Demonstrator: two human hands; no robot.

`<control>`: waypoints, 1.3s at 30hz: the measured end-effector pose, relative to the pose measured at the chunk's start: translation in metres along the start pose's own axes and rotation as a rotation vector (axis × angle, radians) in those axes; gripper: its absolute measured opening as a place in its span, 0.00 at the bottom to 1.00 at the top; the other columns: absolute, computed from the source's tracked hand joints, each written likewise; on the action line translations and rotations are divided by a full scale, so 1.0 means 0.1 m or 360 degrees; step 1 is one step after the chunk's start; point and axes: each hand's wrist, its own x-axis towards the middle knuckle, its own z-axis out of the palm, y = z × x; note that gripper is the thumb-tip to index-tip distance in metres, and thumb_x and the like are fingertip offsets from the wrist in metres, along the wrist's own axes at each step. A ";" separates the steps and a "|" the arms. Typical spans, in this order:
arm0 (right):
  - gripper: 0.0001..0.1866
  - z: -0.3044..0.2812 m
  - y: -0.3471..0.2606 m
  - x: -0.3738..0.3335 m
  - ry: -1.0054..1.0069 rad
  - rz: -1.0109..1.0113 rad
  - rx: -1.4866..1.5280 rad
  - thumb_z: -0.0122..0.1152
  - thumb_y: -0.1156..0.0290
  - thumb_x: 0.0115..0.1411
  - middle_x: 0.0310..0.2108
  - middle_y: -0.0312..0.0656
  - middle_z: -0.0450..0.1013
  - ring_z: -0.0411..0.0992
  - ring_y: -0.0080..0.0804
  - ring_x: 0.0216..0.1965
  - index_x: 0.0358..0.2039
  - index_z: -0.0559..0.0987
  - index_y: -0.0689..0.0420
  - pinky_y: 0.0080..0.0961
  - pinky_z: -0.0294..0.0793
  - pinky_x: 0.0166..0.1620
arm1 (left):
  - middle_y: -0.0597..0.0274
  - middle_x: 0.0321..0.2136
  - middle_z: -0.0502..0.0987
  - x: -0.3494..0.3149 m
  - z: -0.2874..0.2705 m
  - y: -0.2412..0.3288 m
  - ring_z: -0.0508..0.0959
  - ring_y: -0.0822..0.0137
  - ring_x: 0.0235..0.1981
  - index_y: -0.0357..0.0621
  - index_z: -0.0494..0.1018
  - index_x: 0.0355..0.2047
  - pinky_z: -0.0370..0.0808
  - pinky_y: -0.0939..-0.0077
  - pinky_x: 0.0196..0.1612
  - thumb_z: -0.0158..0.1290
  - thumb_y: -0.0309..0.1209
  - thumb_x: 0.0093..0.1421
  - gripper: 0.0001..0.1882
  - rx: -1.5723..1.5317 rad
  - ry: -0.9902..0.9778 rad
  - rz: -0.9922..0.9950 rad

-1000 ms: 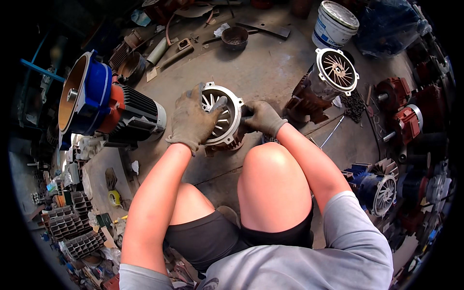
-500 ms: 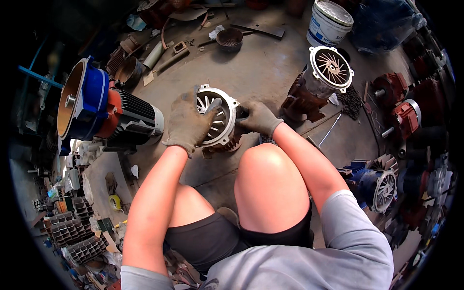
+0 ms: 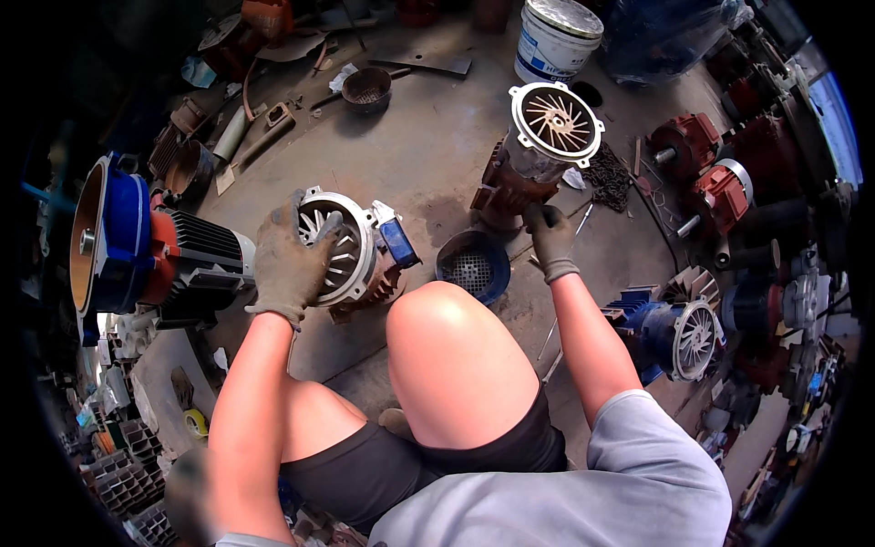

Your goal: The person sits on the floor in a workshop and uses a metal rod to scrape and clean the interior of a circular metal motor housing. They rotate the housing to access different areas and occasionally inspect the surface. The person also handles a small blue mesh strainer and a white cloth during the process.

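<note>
My gloved left hand (image 3: 296, 260) grips the left rim of an electric motor (image 3: 363, 246) between my feet, thumb lying across its finned end. This motor has a pale metal flange, a rusty body and a blue box on its side. My gloved right hand (image 3: 550, 239) is closed beside the base of a second rusty motor (image 3: 515, 178), which stands upright with copper-toned fins on top. Whatever those right fingers hold, if anything, is hidden. Between the two motors, a blue fan cover (image 3: 499, 284) with a mesh bottom lies on the floor.
A large blue, red and black motor (image 3: 173, 251) lies at left. At the back are a white bucket (image 3: 556, 41) and a rusty bowl (image 3: 367, 96). A thin metal rod (image 3: 581, 223), a chain pile (image 3: 609, 182), red motors (image 3: 684, 146) and a blue motor (image 3: 670, 333) are at right.
My right hand has left the near motor and moved right, to the second motor's base. The left hand keeps its grip. The view has turned right, and the blue fan cover shows fully.
</note>
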 end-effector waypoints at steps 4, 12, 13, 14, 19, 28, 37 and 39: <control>0.19 -0.34 0.67 -0.26 -0.0014 0.0295 -0.0900 0.75 0.54 0.70 0.39 0.50 0.90 0.89 0.50 0.43 0.52 0.93 0.53 0.41 0.86 0.54 | 0.42 0.61 0.82 -0.06 0.01 -0.12 0.79 0.37 0.66 0.41 0.74 0.74 0.76 0.46 0.69 0.66 0.58 0.72 0.42 0.0021 0.0101 0.0042; 0.22 -0.40 1.68 -0.36 -0.0296 0.0657 -0.1847 0.63 0.60 0.74 0.61 0.51 0.85 0.82 0.55 0.67 0.65 0.89 0.39 0.51 0.81 0.69 | 0.39 0.62 0.82 -0.05 0.01 -0.16 0.79 0.36 0.66 0.43 0.73 0.75 0.76 0.44 0.70 0.64 0.61 0.73 0.43 0.0021 0.0046 0.0006; 0.19 -0.33 1.65 -0.39 -0.0363 0.0517 -0.1979 0.61 0.62 0.76 0.58 0.50 0.87 0.85 0.54 0.63 0.61 0.91 0.39 0.51 0.84 0.66 | 0.41 0.62 0.82 -0.09 -0.01 -0.17 0.79 0.38 0.66 0.45 0.73 0.74 0.76 0.46 0.70 0.65 0.61 0.73 0.41 0.0084 0.0065 -0.0020; 0.18 -0.47 1.78 -0.32 -0.0370 0.0405 -0.2130 0.59 0.64 0.76 0.56 0.49 0.88 0.86 0.54 0.60 0.59 0.92 0.40 0.51 0.85 0.63 | 0.43 0.63 0.82 -0.03 0.03 -0.08 0.80 0.40 0.66 0.47 0.74 0.73 0.76 0.48 0.70 0.65 0.60 0.73 0.40 0.0086 0.0089 -0.0006; 0.13 -0.32 1.70 -0.54 -0.0327 0.0306 -0.1781 0.70 0.62 0.70 0.53 0.54 0.87 0.86 0.56 0.58 0.53 0.91 0.43 0.51 0.84 0.61 | 0.40 0.64 0.81 -0.10 -0.15 -0.02 0.79 0.39 0.68 0.47 0.74 0.74 0.75 0.47 0.72 0.65 0.64 0.71 0.43 0.0102 -0.0055 -0.0204; 0.15 -1.02 1.51 -0.50 0.0635 -0.0045 -0.0792 0.62 0.68 0.79 0.52 0.57 0.85 0.83 0.56 0.53 0.58 0.80 0.65 0.45 0.79 0.60 | 0.40 0.62 0.81 0.00 -0.12 0.05 0.79 0.39 0.67 0.45 0.73 0.76 0.76 0.48 0.71 0.63 0.63 0.71 0.44 0.0013 -0.0122 -0.0233; 0.10 -1.64 -1.84 -1.68 0.0228 -0.0776 -0.0467 0.70 0.73 0.78 0.45 0.40 0.85 0.80 0.26 0.46 0.54 0.87 0.65 0.26 0.81 0.53 | 0.48 0.64 0.81 -0.17 -0.05 -0.07 0.77 0.43 0.68 0.48 0.82 0.65 0.70 0.47 0.75 0.69 0.53 0.67 0.33 -0.0032 0.0538 0.0196; 0.09 -1.75 -2.52 -1.80 0.0078 -0.1066 -0.0707 0.71 0.77 0.74 0.43 0.43 0.84 0.80 0.29 0.43 0.51 0.87 0.66 0.28 0.80 0.51 | 0.48 0.64 0.81 -0.18 -0.06 -0.11 0.78 0.42 0.68 0.48 0.83 0.63 0.70 0.47 0.75 0.69 0.52 0.67 0.31 -0.0197 0.0423 0.0159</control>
